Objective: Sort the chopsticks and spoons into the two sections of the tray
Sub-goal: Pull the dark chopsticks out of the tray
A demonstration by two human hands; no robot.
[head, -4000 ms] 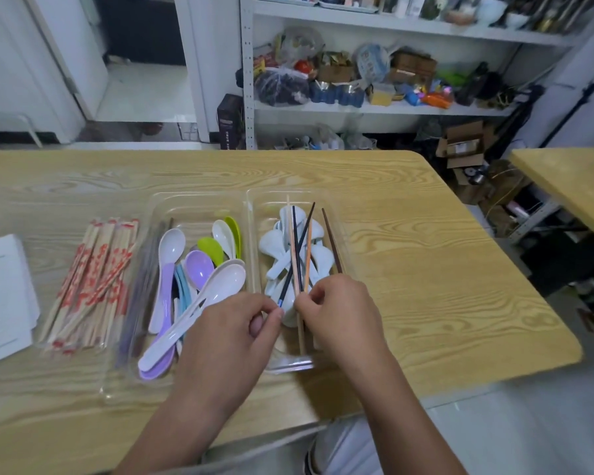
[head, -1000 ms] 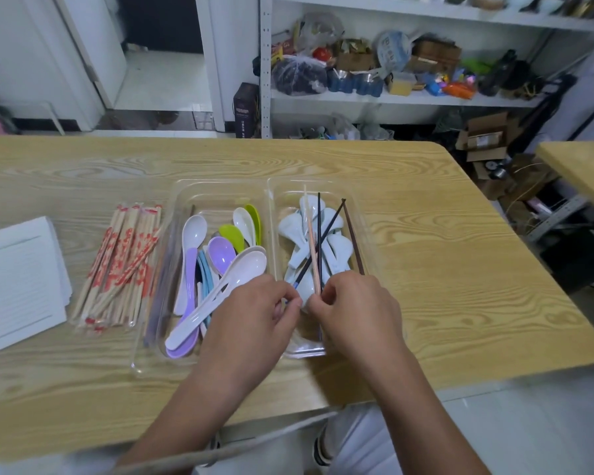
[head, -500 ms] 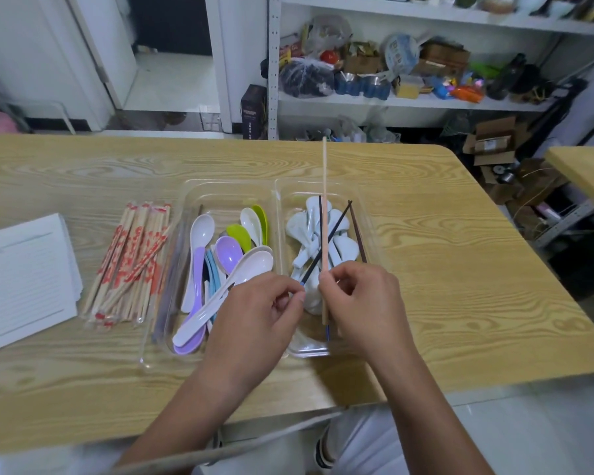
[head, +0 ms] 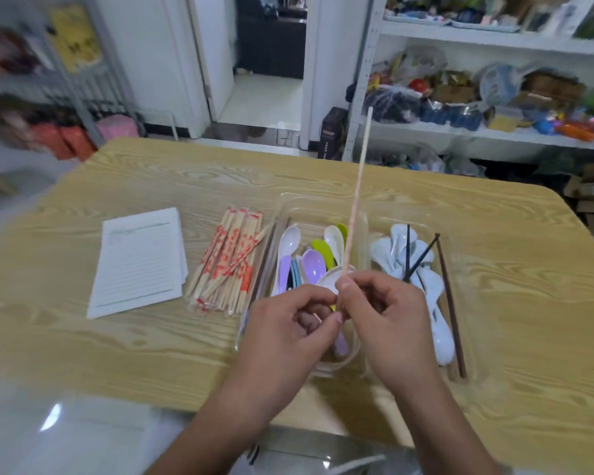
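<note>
A clear two-section tray (head: 323,202) lies on the wooden table. Its left section holds coloured and white spoons (head: 314,265); its right section holds pale blue-white spoons (head: 432,293) with dark chopsticks (head: 448,296) lying across and beside them. My right hand (head: 388,320) pinches a pale wooden chopstick (head: 357,190) near its lower end and holds it almost upright above the left section. My left hand (head: 288,330) meets it at the chopstick's bottom end, fingertips touching there; whether it grips the stick is unclear.
A bundle of wrapped chopsticks (head: 230,258) with red print lies left of the tray. A lined paper pad (head: 138,262) lies further left. Shelves full of clutter stand beyond the table's far edge. The table's near edge is just below my wrists.
My right hand has lifted the pale chopstick out of the right section and moved it left over the left section. The view has shifted left. My left hand now meets its lower end.
</note>
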